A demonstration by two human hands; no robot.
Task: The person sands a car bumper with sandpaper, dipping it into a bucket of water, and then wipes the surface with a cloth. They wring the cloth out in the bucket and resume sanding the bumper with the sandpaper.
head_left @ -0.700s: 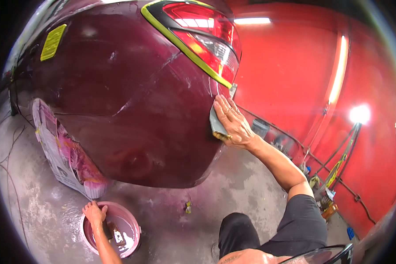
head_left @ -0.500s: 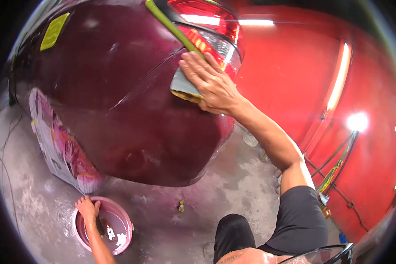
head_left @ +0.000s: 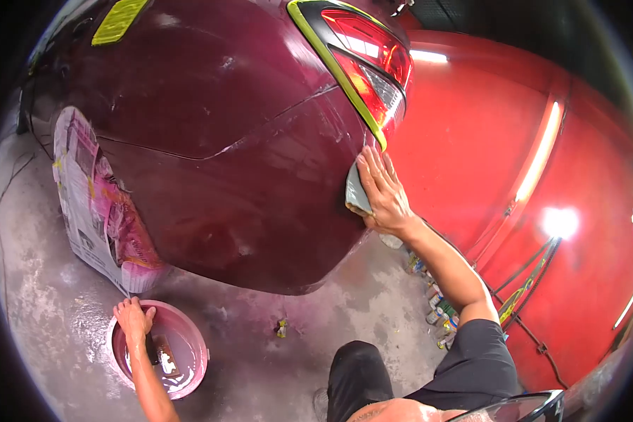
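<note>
My right hand (head_left: 385, 195) presses a grey sanding pad (head_left: 357, 188) flat against the corner of a dark maroon car panel (head_left: 211, 204), just under the tail light (head_left: 373, 63). Yellow-green tape (head_left: 334, 70) edges that light. My left hand (head_left: 134, 321) rests on the rim of a pink basin (head_left: 198, 352) on the floor, its fingers over the edge and no object seen in it. Inside the basin are water and a brownish block (head_left: 166, 357), partly under the surface.
Masking paper (head_left: 84, 204) with pink overspray covers the wheel at the left. A red car body (head_left: 485, 141) stands at the right, beside a bright lamp (head_left: 560, 222) and cables. Several small cans (head_left: 439, 313) stand on the floor near my right arm.
My right hand has moved with the pad from beside the tail light to the panel's corner below it. The view has shifted slightly. My left hand stays at the basin rim.
</note>
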